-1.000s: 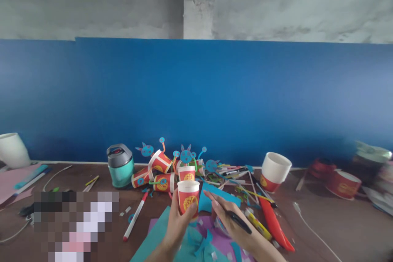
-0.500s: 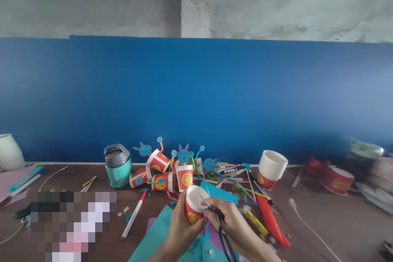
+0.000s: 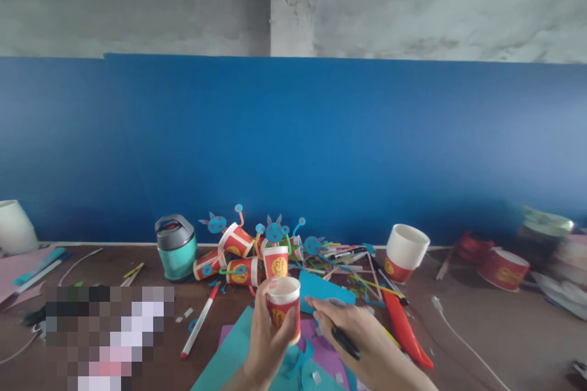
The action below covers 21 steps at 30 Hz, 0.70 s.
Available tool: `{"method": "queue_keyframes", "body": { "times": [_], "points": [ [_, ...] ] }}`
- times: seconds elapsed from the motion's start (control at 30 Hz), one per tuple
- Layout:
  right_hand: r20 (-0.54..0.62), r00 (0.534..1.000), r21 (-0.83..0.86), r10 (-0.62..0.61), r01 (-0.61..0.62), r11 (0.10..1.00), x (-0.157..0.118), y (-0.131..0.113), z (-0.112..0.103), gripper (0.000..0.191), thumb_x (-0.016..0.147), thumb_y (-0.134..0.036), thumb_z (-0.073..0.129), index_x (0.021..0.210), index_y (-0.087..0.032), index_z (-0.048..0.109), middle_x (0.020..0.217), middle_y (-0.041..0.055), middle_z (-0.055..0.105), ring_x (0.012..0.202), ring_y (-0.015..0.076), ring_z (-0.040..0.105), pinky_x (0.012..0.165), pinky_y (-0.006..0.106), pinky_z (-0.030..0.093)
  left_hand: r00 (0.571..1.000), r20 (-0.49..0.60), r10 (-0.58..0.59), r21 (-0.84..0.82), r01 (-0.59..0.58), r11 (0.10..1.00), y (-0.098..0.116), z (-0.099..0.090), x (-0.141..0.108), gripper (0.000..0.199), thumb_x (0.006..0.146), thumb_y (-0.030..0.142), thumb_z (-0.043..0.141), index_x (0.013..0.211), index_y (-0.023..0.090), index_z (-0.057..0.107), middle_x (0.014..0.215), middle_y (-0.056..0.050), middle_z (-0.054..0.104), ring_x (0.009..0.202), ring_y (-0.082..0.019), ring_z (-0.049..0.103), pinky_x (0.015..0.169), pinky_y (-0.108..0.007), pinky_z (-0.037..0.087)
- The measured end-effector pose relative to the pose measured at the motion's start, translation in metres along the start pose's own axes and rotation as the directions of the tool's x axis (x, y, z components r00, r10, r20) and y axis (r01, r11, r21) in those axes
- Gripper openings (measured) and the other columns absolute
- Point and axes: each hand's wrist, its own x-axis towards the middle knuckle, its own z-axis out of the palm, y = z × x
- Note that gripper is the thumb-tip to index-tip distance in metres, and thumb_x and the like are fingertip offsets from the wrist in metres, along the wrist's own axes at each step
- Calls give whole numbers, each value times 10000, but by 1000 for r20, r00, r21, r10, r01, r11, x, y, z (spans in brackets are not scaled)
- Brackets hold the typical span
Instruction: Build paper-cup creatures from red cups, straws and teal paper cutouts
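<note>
My left hand (image 3: 268,336) is wrapped round a red and white paper cup (image 3: 285,299) with a yellow emblem, its open rim facing up. Just to the right, my right hand (image 3: 355,342) is closed on scissors (image 3: 346,343). Only part of their black handle shows below the fingers; the blades are hidden. The scissors are apart from the cup. Beneath both hands lie a teal sheet (image 3: 232,348) and a purple sheet (image 3: 324,351) of paper with small scraps. Behind the held cup, several paper-cup figures (image 3: 277,263) with blue paper heads and straw arms are bunched together.
A teal lidded flask (image 3: 178,256) stands at left, near a red-capped marker (image 3: 199,324). To the right are a tall paper cup (image 3: 407,250), a red pouch-like object (image 3: 406,330) and a white cable (image 3: 463,333). Straws and pens (image 3: 343,253) lie heaped near the blue partition (image 3: 293,146).
The scissors have come away from the cup's rim, and my right hand has turned and shifted right with them. My left hand has tilted the cup more upright.
</note>
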Motion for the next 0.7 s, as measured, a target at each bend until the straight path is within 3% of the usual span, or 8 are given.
{"method": "queue_keyframes", "body": {
  "times": [0.23,0.4,0.53,0.7],
  "points": [
    [-4,996,-141,-89,87,986,4,5,16,318,914,-255,388,1009,-269,691,724,18,722,667,179,676,537,205,391,1000,-4,11,7,-11,1000,7,-2,0,465,805,333,611,1240,251,469,1264,-101,554,1196,-297,509,1004,-417,440],
    [-67,994,-295,-81,58,954,5,12,29,325,889,-225,396,1016,-311,683,675,-1,719,626,186,678,487,219,342,1000,2,21,-1,-21,1000,11,0,0,419,805,335,611,1194,236,490,1303,-109,513,1172,-291,525,984,-396,445],
    [-43,996,-345,-82,62,937,6,16,32,329,890,-226,398,1039,-323,674,691,-5,729,648,197,684,486,229,330,996,-53,65,7,-65,998,13,2,-1,360,801,338,616,1130,234,514,1289,-111,519,1148,-297,540,967,-415,454],
    [33,999,-366,-43,52,929,6,18,27,312,909,-244,383,1003,-303,675,696,4,720,644,191,671,466,236,265,983,54,178,117,-183,976,7,-4,4,209,778,294,655,956,216,577,1161,-128,588,1077,-297,571,899,-425,499]
  ]
}}
